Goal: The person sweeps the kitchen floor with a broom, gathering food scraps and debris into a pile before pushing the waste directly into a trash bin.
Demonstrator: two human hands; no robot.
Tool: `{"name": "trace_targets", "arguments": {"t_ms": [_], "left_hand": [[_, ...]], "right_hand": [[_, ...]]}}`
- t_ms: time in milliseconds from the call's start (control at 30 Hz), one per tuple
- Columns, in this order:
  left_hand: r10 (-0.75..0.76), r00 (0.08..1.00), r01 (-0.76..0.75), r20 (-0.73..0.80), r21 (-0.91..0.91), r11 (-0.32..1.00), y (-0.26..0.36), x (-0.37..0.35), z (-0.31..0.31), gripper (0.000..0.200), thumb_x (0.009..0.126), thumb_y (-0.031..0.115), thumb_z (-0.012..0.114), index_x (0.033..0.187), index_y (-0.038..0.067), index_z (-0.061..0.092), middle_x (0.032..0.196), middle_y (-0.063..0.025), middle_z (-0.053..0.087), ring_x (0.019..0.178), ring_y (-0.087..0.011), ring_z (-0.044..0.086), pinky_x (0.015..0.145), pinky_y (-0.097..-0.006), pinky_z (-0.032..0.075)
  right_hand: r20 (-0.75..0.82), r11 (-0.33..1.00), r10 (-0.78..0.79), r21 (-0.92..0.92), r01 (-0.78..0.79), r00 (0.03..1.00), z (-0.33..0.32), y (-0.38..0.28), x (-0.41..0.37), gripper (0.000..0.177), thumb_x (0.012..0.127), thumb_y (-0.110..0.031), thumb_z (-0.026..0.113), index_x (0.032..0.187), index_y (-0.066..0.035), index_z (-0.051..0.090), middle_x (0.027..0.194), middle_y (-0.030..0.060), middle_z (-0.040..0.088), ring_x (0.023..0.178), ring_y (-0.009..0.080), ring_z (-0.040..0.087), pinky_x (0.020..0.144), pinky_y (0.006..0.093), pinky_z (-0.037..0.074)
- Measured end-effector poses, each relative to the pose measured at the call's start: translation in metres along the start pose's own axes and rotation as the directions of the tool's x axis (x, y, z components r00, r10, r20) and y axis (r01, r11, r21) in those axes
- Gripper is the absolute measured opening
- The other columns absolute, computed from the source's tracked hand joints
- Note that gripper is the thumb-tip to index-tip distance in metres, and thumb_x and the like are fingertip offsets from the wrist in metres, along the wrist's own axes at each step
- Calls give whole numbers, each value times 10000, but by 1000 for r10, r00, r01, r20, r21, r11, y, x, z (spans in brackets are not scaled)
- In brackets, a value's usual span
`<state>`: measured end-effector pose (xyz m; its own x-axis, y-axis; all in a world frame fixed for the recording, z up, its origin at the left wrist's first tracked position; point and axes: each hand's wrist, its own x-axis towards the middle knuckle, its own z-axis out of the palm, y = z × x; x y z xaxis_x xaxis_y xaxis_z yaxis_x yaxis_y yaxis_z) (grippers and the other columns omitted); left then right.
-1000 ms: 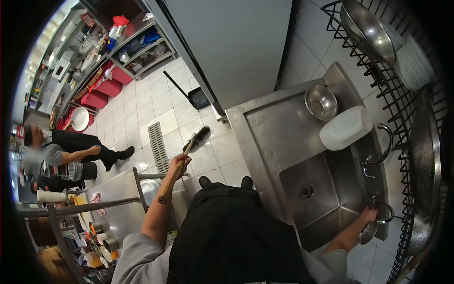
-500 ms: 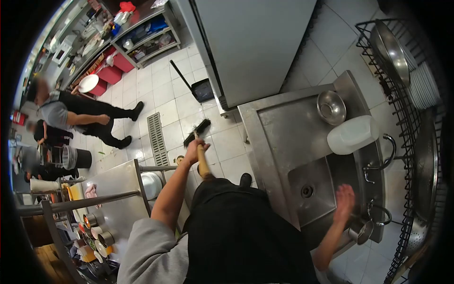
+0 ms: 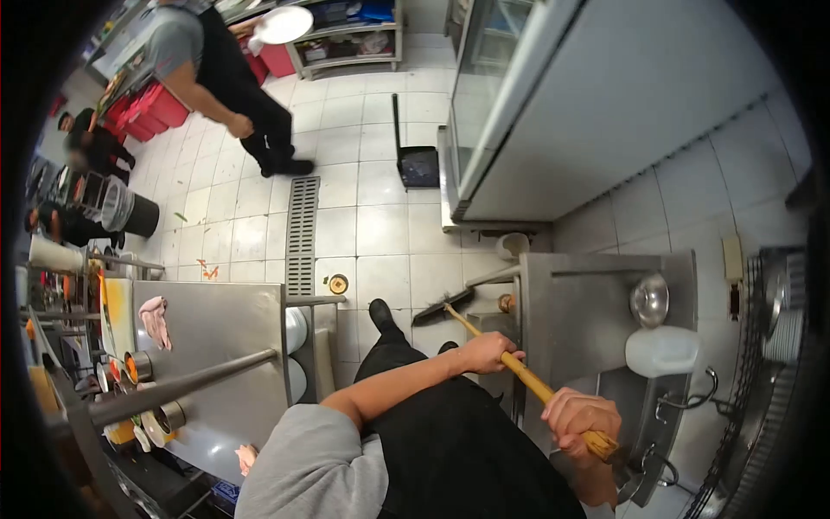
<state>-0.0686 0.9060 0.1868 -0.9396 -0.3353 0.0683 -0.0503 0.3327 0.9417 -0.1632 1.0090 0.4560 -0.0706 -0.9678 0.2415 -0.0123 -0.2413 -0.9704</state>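
My left hand (image 3: 487, 353) is wrapped round the middle of a wooden broom handle (image 3: 529, 379). Near the top end of the same handle, my right hand (image 3: 584, 417) is closed on it. The handle slants down and away to the black broom head (image 3: 443, 308), which rests on the tiled floor beside the legs of the steel sink unit (image 3: 558, 298). Farther off, a black long-handled dustpan (image 3: 418, 166) lies by the refrigerator's base.
A person (image 3: 229, 82) carrying a white plate (image 3: 284, 25) walks beyond the floor drain (image 3: 303, 233). The steel prep table (image 3: 216, 346) stands at left, the refrigerator (image 3: 596, 112) at right. Food scraps (image 3: 207, 270) lie on the floor. Other people are at far left.
My right hand has come from above the sink onto the handle. The broom head has swung to the sink unit's legs. My view has turned, and the other person has moved forward with a plate.
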Motion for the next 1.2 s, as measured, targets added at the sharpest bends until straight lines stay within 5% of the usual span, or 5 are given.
{"name": "trace_targets", "arguments": {"t_ms": [267, 433, 567, 733, 1200], "left_hand": [[-88, 869, 228, -486, 238, 944, -160, -74, -155, 235, 851, 214, 711, 736, 33, 614, 740, -176, 591, 765, -392, 574, 698, -498, 454], [-47, 888, 213, -457, 318, 924, -174, -92, -234, 328, 849, 269, 720, 681, 37, 560, 691, -184, 558, 711, -411, 540, 669, -504, 441], [-301, 940, 330, -163, 204, 922, -125, -46, -216, 192, 813, 232, 727, 836, 49, 674, 802, -182, 672, 813, -389, 647, 725, -501, 493], [-79, 996, 79, -35, -3, 997, -68, 22, -164, 261, 913, 280, 638, 795, 48, 655, 760, -196, 648, 763, -419, 621, 706, -510, 488], [-236, 854, 440, -464, 403, 802, -262, -1, -326, 297, 900, 225, 629, 691, 16, 594, 785, -201, 610, 799, -412, 585, 746, -508, 469]], "right_hand": [[115, 986, -61, -147, 78, 991, 79, 144, 98, 139, 787, 42, 612, 676, 8, 536, 643, 77, 552, 592, 212, 578, 753, 431, 553], [255, 991, 48, -135, -13, 966, 96, 136, 144, 158, 794, 21, 676, 692, -3, 557, 687, 74, 574, 652, 206, 599, 878, 440, 535], [96, 991, 75, -121, -64, 993, 57, 43, 173, 155, 756, -59, 677, 641, -6, 588, 645, 84, 610, 605, 220, 620, 779, 473, 555], [-14, 997, -11, 72, 12, 1000, 30, 6, 179, 335, 807, -112, 677, 568, -57, 449, 541, 60, 540, 486, 197, 537, 576, 405, 520], [161, 990, -138, -16, 142, 977, 62, 203, 262, 122, 740, 71, 602, 672, -2, 532, 669, 101, 569, 642, 274, 620, 697, 412, 533]]}}
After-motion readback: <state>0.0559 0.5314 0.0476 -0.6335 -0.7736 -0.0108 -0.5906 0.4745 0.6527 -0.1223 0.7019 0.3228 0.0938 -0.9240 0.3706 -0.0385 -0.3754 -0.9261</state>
